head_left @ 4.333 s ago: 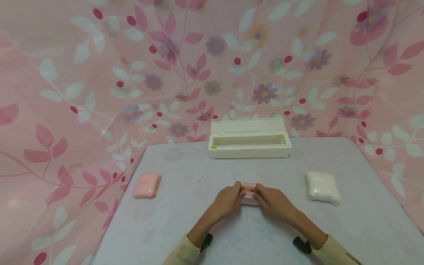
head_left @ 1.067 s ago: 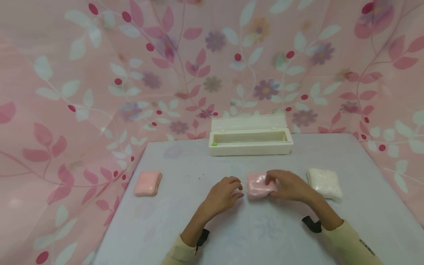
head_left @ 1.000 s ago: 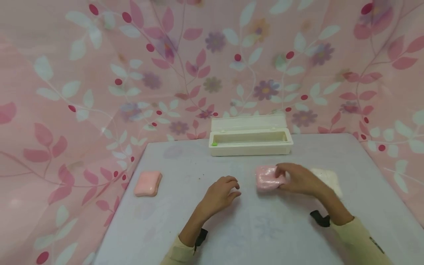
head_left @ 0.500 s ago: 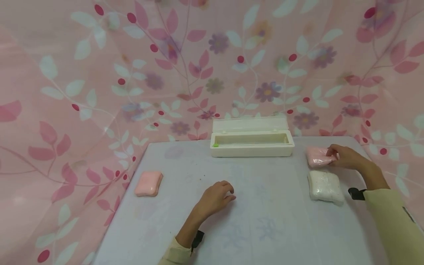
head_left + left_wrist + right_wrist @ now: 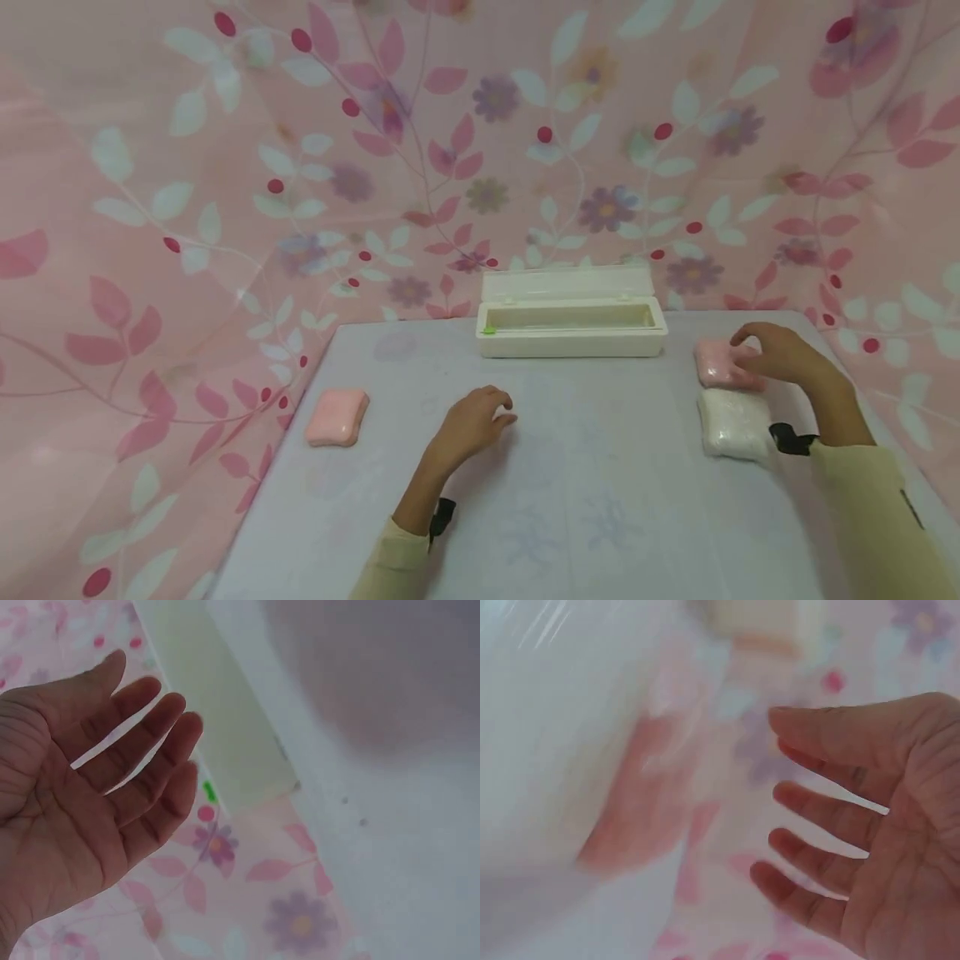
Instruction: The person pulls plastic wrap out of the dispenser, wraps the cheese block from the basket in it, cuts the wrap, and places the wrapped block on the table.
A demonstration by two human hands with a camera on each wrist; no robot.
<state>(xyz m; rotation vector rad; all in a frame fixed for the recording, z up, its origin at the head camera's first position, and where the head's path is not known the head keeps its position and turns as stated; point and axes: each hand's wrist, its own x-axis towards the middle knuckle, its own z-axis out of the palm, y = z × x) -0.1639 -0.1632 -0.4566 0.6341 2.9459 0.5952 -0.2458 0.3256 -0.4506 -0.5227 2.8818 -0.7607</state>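
At the far right of the table, a pink packet in clear shiny wrap (image 5: 715, 363) lies just behind a white wrapped packet (image 5: 735, 427), their edges close or touching. My right hand (image 5: 783, 357) hovers at the pink packet's right side, partly covering it. The right wrist view shows that hand (image 5: 877, 825) with fingers spread and apart from the blurred pink packet (image 5: 641, 802). Left of the table's middle, my left hand (image 5: 468, 425) is held above the cloth, holding nothing. Its fingers (image 5: 142, 742) are loosely bent in the left wrist view.
A long white box (image 5: 572, 345) with its lid raised stands at the back, a small green piece (image 5: 489, 331) at its left end. A pink square block (image 5: 337, 417) lies on the left. Behind the table hangs a pink floral cloth (image 5: 420, 167).
Both hands held the pink packet at the middle. My right hand then carried it to the far right, laid it behind the white packet and let go. My left hand drifted left.
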